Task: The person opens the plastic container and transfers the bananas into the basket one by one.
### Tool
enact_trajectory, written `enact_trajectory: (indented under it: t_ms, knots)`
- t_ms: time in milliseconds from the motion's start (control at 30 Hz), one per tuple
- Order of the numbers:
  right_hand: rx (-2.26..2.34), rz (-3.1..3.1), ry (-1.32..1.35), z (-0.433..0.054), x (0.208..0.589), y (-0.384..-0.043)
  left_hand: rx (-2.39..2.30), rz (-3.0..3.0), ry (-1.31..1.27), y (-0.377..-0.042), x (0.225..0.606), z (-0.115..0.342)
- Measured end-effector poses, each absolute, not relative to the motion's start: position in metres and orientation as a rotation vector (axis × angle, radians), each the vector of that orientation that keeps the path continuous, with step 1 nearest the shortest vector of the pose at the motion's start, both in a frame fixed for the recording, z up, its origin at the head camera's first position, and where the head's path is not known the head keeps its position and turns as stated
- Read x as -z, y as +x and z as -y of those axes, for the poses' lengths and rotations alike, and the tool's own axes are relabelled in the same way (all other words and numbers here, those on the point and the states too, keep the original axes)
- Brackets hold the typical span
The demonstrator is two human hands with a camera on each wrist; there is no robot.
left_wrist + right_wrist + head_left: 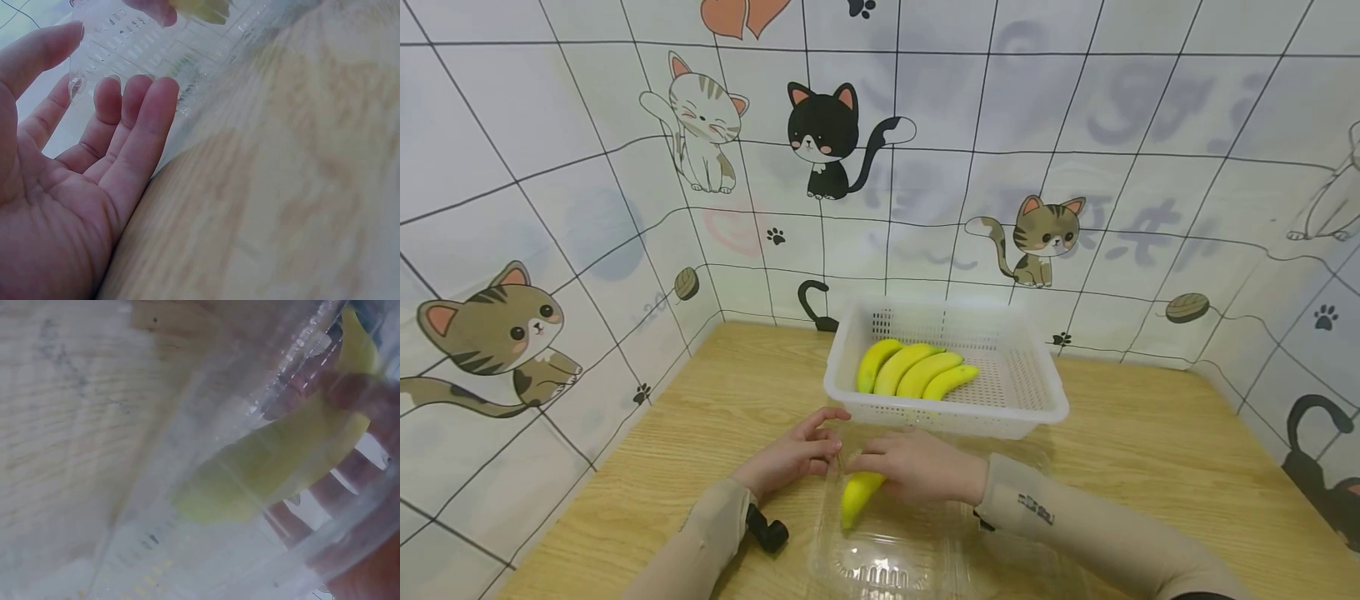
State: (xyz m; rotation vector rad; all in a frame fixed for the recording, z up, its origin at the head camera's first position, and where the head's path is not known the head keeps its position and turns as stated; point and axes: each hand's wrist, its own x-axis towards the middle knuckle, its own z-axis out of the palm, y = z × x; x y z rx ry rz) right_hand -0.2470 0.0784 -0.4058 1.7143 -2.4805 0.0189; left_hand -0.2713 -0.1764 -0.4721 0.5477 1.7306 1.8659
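My right hand (917,467) grips a yellow banana (859,498) over a clear plastic clamshell container (891,546). In the right wrist view, the fingers (350,481) wrap round the banana (275,462), seen through clear plastic. At the container's left edge is my left hand (797,454), palm facing inward and fingers loosely bent. In the left wrist view, its fingertips (164,94) are right at the ribbed wall of the container (187,56), and nothing lies in its palm. Several bananas (917,368) sit side by side in the left of a white basket (1037,408).
The basket stands behind the container, close to the tiled, cat-printed wall (925,183). A wood-grain table (1150,467) extends on both sides. A small black device (767,529) is strapped at the left wrist.
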Motion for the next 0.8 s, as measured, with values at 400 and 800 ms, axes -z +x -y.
enact_trajectory:
  t_ms: [400,800]
  knots:
    - [-0.077,2.466,1.715,-0.079,0.4,-0.25,-1.87,-1.735,0.542,-0.272,0.474,0.176]
    - [-0.119,2.417,1.75,-0.079,0.392,-0.254,-1.858,-1.742,0.542,-0.272,0.473,0.177]
